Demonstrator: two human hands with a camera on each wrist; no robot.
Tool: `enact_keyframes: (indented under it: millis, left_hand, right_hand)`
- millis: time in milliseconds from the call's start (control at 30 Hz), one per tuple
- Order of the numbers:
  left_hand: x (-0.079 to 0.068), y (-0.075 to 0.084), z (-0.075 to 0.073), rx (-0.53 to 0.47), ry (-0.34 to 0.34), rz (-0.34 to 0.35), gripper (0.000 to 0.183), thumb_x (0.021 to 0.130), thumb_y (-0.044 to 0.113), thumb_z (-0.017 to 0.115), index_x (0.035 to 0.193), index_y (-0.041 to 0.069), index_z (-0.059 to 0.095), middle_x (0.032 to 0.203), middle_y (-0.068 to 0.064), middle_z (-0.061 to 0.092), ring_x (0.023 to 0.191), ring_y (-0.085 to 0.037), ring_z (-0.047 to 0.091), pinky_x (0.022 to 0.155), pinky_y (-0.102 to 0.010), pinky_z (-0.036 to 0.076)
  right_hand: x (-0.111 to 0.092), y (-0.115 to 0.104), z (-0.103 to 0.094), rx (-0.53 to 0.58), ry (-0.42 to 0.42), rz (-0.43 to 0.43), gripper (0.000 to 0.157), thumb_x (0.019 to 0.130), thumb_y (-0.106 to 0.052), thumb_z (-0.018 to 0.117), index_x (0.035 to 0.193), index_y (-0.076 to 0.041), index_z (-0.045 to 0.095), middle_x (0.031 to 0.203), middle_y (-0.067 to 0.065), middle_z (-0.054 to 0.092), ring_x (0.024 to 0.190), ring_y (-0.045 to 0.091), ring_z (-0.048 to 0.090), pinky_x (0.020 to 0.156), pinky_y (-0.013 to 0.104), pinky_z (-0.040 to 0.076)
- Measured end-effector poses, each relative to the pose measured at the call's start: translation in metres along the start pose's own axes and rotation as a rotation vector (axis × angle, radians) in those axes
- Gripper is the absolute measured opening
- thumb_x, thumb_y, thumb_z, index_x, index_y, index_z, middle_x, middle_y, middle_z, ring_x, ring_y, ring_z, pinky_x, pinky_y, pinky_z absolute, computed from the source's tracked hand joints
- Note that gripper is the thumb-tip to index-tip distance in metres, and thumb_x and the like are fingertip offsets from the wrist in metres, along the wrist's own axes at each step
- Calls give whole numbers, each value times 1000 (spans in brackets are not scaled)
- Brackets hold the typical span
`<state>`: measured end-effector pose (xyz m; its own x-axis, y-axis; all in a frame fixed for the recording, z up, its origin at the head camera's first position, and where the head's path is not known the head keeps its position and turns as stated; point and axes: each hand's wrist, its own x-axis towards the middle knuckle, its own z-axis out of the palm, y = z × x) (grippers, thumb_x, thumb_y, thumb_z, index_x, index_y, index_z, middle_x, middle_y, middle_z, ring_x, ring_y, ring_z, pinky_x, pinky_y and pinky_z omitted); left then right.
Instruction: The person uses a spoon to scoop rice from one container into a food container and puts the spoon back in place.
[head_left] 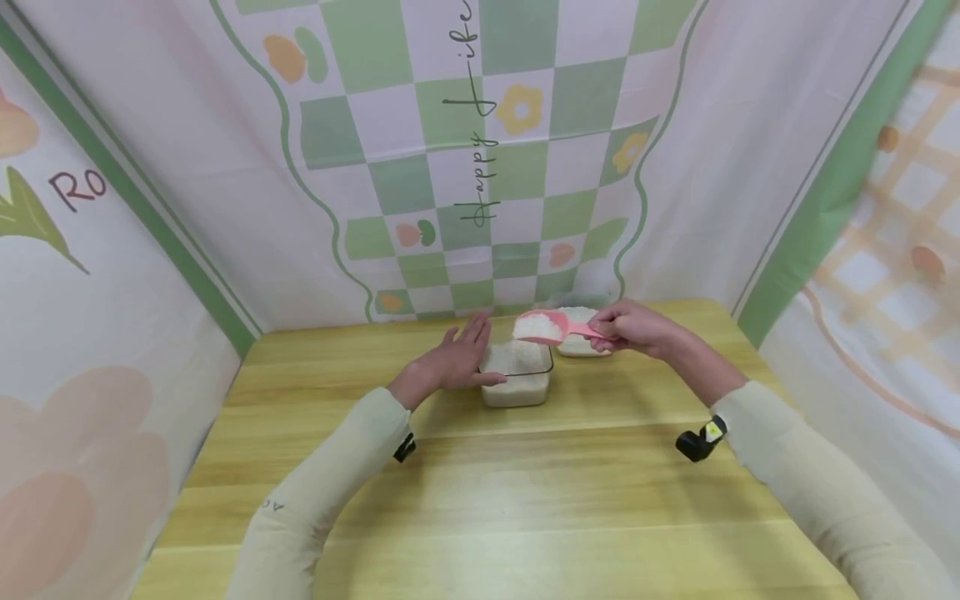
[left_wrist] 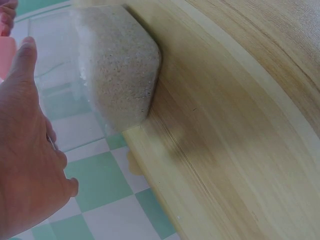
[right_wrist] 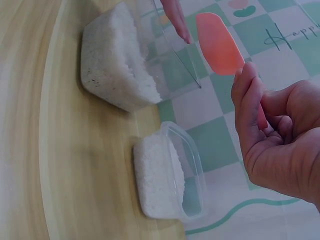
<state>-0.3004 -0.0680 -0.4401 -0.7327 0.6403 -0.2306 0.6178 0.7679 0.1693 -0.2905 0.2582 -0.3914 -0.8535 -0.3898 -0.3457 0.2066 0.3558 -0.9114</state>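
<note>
My right hand [head_left: 633, 327] grips the handle of a pink scoop [head_left: 557, 333], held level and heaped with white rice [head_left: 534, 326]. The scoop's bowl is above the far edge of a tall clear container [head_left: 516, 393], which is about half full of rice. Along that container's left side is my left hand [head_left: 459, 358], fingers extended and thumb spread at the rim. Behind and to the right stands a smaller clear tub [right_wrist: 159, 177] of white rice, partly hidden by the scoop and right hand in the head view.
Both containers stand near the back of a wooden table [head_left: 480, 500]. A curtain [head_left: 405, 183] with green checks hangs just behind the table, and printed cloths hang at both sides. Each wrist wears a small black device [head_left: 699, 442].
</note>
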Motion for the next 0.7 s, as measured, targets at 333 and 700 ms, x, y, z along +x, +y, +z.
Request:
enact_keyframes:
  millis: [333, 700]
  left_hand:
    - [0, 0, 0, -13, -6, 4, 106, 95, 71, 41, 159, 2, -7, 167, -12, -16, 156, -25, -10, 125, -54, 11]
    - [3, -3, 4, -4, 6, 1, 107, 94, 73, 40, 159, 2, -7, 167, -11, -16, 157, -27, -8, 125, -54, 11]
  right_hand:
    - [-11, 5, -18, 9, 49, -5, 33, 104, 0, 41, 125, 24, 50, 78, 1, 66, 70, 6, 65, 65, 16, 54]
    - [-12, 18, -37, 31, 105, 18, 35, 104, -1, 41, 130, 23, 47, 76, -2, 68, 70, 4, 65, 65, 15, 53]
